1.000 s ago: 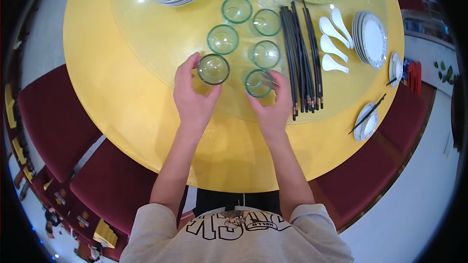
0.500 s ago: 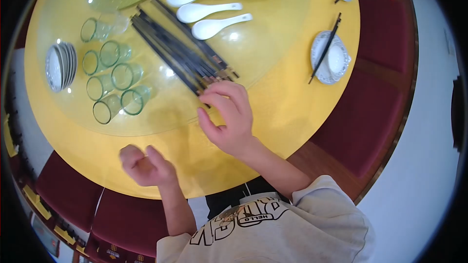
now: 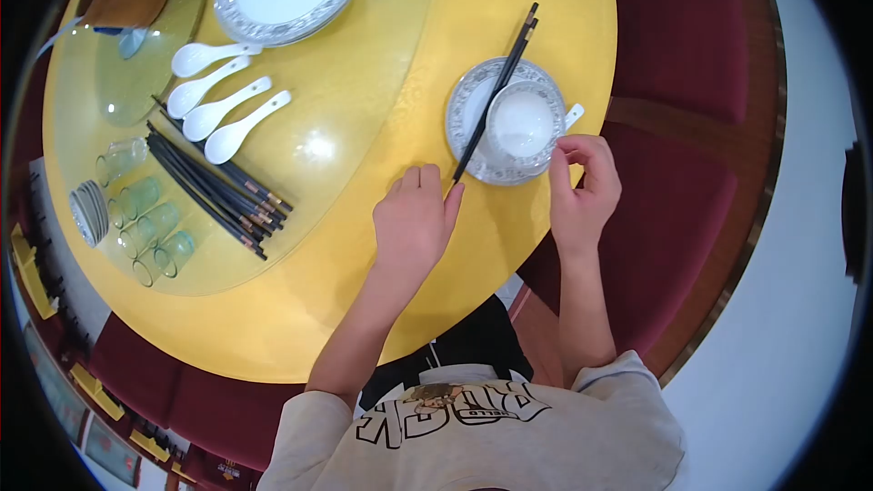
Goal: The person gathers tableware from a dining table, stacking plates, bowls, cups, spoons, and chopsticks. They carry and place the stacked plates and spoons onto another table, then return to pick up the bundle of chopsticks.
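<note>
The left hand (image 3: pixel 412 220) is palm down at mid-frame, fingers loosely bent and thumb out beside the lower tips of a pair of black chopsticks (image 3: pixel 498 88); whether it touches or grips them I cannot tell. Right of centre, the right hand (image 3: pixel 587 198) is loosely curved, a small gap between thumb and fingers and nothing visible held; contact with the nearby patterned bowl (image 3: pixel 524 96) is unclear. That bowl sits on a patterned plate (image 3: pixel 466 114), likely so the plate serves as its base, while a white spoon handle (image 3: pixel 574 115) juts out at its right. The chopsticks lie diagonally across the plate, left of the bowl, presumably to leave the bowl unobstructed. On the glass turntable (image 3: pixel 355 109) at left, four white spoons (image 3: pixel 223 144) lie roughly parallel above a chopstick bundle (image 3: pixel 215 191), and drinking glasses (image 3: pixel 161 216) cluster at lower left next to stacked small dishes (image 3: pixel 88 214), apparently grouped by kind for easy picking.
</note>
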A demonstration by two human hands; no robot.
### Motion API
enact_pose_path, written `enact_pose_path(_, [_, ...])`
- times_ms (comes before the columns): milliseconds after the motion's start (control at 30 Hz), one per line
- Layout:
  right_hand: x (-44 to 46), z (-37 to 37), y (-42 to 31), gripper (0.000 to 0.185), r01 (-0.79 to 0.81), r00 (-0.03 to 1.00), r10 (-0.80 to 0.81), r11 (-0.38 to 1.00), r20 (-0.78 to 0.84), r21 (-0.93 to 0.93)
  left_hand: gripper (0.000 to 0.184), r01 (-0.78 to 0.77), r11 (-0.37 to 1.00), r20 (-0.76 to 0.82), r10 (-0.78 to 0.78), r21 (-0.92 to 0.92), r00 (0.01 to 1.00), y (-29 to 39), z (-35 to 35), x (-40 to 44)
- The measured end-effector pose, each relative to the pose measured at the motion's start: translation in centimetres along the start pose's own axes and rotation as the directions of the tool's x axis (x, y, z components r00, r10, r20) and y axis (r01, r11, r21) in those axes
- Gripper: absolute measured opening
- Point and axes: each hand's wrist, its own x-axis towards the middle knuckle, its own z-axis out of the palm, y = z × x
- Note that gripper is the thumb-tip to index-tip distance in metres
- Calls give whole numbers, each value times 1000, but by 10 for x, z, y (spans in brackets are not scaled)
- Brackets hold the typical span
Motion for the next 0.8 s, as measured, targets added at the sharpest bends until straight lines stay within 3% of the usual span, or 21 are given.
enact_pose_path(167, [45, -21, 39, 9, -96, 995, 97, 995, 37, -30, 26, 38, 989, 143, -58, 140, 988, 11, 20, 18])
enact_pose_path(233, [77, -18, 59, 9, -270, 960, 268, 963, 80, 17, 23, 0, 992, 138, -18, 130, 990, 10, 20, 22])
enact_pose_path(367, [159, 0, 90, 17, -190, 971, 189, 982, 145, -6, 21, -5, 995, 162, -11, 100, 987, 9, 19, 26])
enact_pose_path(433, [193, 16, 85, 23, -436, 874, 392, 894, 288, 105, 21, 27, 999, 108, -32, 47, 994, 7, 19, 27])
enact_pose_path(467, [209, 25, 92, 23, -432, 874, 388, 895, 293, 105, 21, 32, 998, 103, -37, 47, 994, 5, 17, 27])
enact_pose_path(533, [232, 39, 103, 23, -582, 760, 479, 802, 439, 132, 18, 107, 994, 119, -104, -21, 988, 0, 12, 26])
enact_pose_path(567, [237, 44, 104, 23, -577, 763, 473, 806, 441, 134, 18, 108, 994, 111, -105, -22, 988, -2, 9, 25])
enact_pose_path(633, [244, 53, 102, 20, -710, 656, 566, 687, 499, 155, 16, 191, 979, 105, -182, -78, 978, -5, 1, 22])
enact_pose_path(800, [247, 73, 102, 18, -790, 580, 576, 570, 577, 225, 13, 292, 948, 119, -277, -127, 953, -11, -17, 8])
